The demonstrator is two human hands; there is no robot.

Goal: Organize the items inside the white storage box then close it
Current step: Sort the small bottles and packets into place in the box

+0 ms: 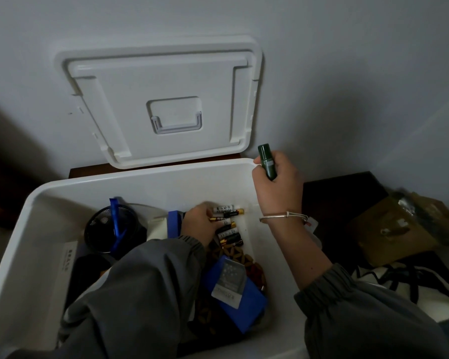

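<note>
The white storage box (pixel 130 178) stands open below me, and its white lid (pixel 163 99) leans upright against the wall behind it. My left hand (pixel 200 222) reaches down inside the box and grips several black-and-gold batteries (pixel 230 230) lying in a row near the right wall. My right hand (pixel 276 182) hovers above the box's back right corner, closed around a dark green tube (pixel 267 161) held upright. A bracelet circles the right wrist. Also inside are a black mesh cup (pixel 109 226) with a blue tool, a blue box (pixel 233 299) and brown patterned pieces (pixel 231 255).
A dark wooden surface (pixel 342 193) extends to the right of the box. On it sit a brown cardboard package (pixel 394 229) and a white bag with black straps (pixel 410 286). The wall rises close behind the lid.
</note>
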